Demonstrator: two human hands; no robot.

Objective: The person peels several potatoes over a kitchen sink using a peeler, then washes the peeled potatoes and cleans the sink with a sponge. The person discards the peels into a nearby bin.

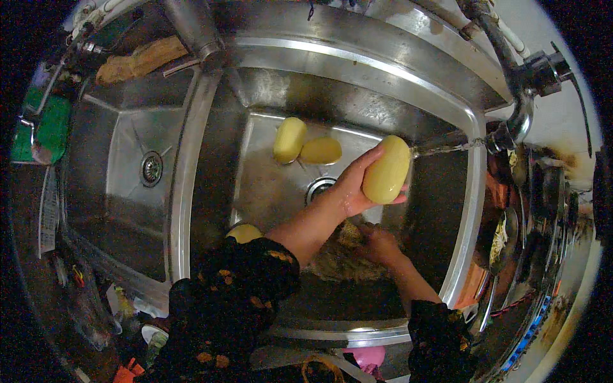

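My left hand (361, 186) holds up a large peeled potato (387, 170) over the right basin of a steel sink, near a stream of water from the tap (500, 139). Lower down, my right hand (380, 244) is partly blurred beside a brownish lump (351, 235); whether its fingers grip this cannot be made out. Two more peeled potatoes, one upright (290, 140) and one lying flat (322, 150), rest on the basin floor behind the drain (321, 187). Another pale potato (244, 233) shows beside my left sleeve. A brown heap (349, 268) lies below my right hand.
A steel divider (184, 191) separates the left basin, with its own drain (151, 168). A brown object (141, 60) lies behind that basin, and a green container (45, 127) stands at far left. Metal utensils, including a ladle (502, 244), crowd the right side.
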